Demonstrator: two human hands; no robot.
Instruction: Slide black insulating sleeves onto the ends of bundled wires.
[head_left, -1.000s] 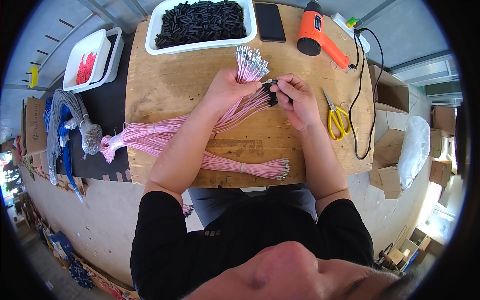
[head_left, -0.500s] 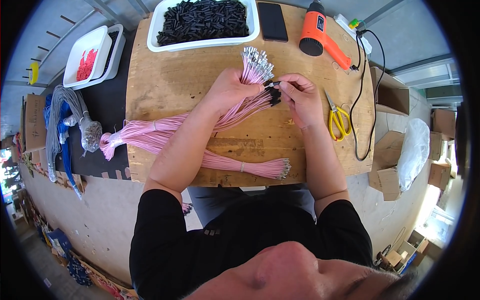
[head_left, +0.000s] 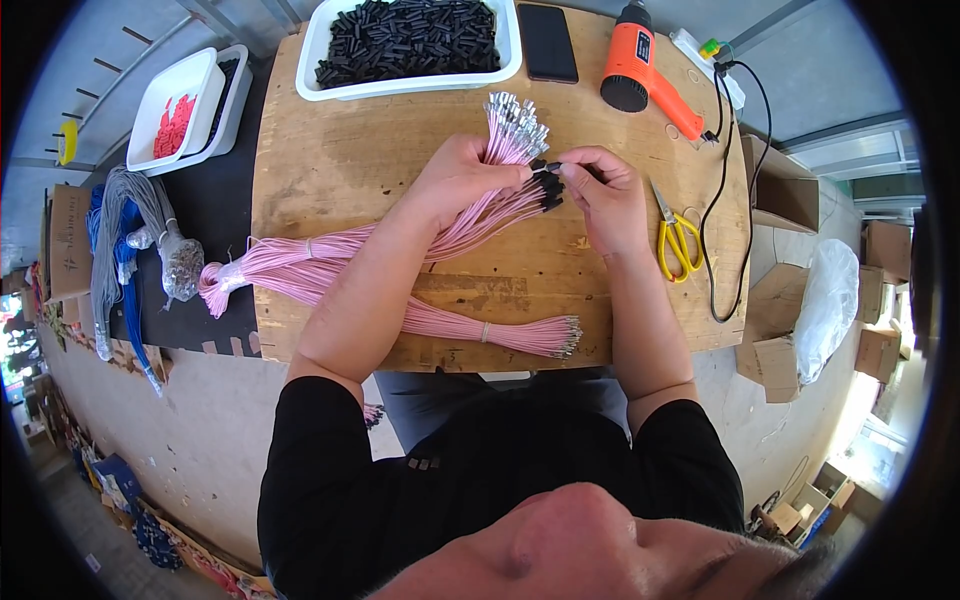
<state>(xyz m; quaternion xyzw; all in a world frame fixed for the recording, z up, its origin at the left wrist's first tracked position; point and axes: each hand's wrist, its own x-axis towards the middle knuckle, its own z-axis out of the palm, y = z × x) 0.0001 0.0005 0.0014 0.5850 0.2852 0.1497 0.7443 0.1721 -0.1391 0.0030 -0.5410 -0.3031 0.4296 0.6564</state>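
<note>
My left hand [head_left: 474, 172] is closed round a bundle of pink wires [head_left: 448, 236]. Bare metal terminals [head_left: 518, 122] fan out above that hand, while several wire ends to its right carry black sleeves [head_left: 546, 190]. Between thumb and forefinger, my right hand [head_left: 606, 190] pinches a small black sleeve [head_left: 557, 169] at the end of one wire, close to my left fingertips. Whether the terminal is inside that sleeve is too small to tell. Another tied bundle of pink wires [head_left: 500, 334] lies near the table's front edge, under my left forearm.
On the wooden table [head_left: 680, 320] a white tray [head_left: 410, 90] holds many black sleeves. A phone [head_left: 547, 44], an orange heat gun [head_left: 640, 75] with a black cord [head_left: 748, 250], and yellow-handled scissors [head_left: 679, 245] lie rightward. At left are white trays [head_left: 150, 118] and grey wires [head_left: 150, 205].
My right fingers have shifted very slightly at the black sleeve. Both hands otherwise stay in place, and the wire bundles look the same.
</note>
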